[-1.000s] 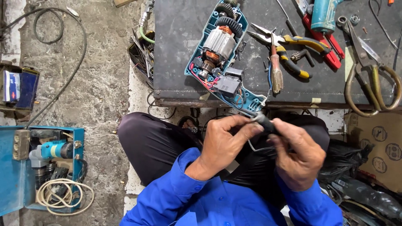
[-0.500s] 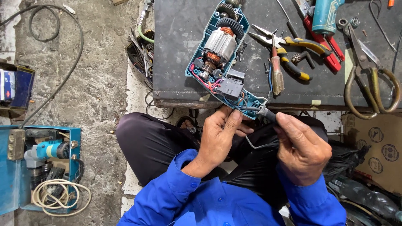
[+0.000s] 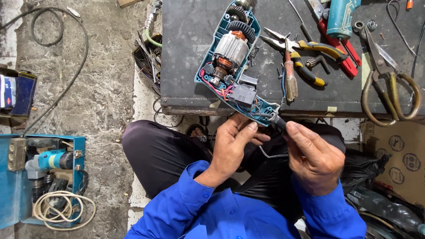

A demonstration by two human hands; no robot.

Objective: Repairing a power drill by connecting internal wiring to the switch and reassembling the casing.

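Drill (image 3: 232,57) open on the dark bench (image 3: 186,40), one half of the teal shell off, so motor, gears, red wires and black switch block all bare. Handle end hanging just over the near edge of the bench, above the lap. Black cord (image 3: 276,121) leaving that handle end, with its thick sleeve right at the shell. Judging from this: opening up done, inside parts seated in the shell, cord end being worked at the handle; closing the shell with the other half and screws probably left.

Left hand (image 3: 232,148) under the handle end, thumb and fingertips (image 3: 252,127) touching the shell edge beside the cord, loosely curled, not clamped on anything big. Right hand (image 3: 314,161) pinching the cord sleeve between thumb and forefinger, just beside the shell; other fingers folded in. Thin grey wire (image 3: 270,155) curving between both hands, below the cord; cannot tell which hand has it.

Further out on the bench: pliers (image 3: 305,48) with yellow grips, screwdriver (image 3: 291,79), scissors (image 3: 389,79), second teal tool (image 3: 343,17). On the floor left, blue case (image 3: 9,208) with another drill and coiled cable
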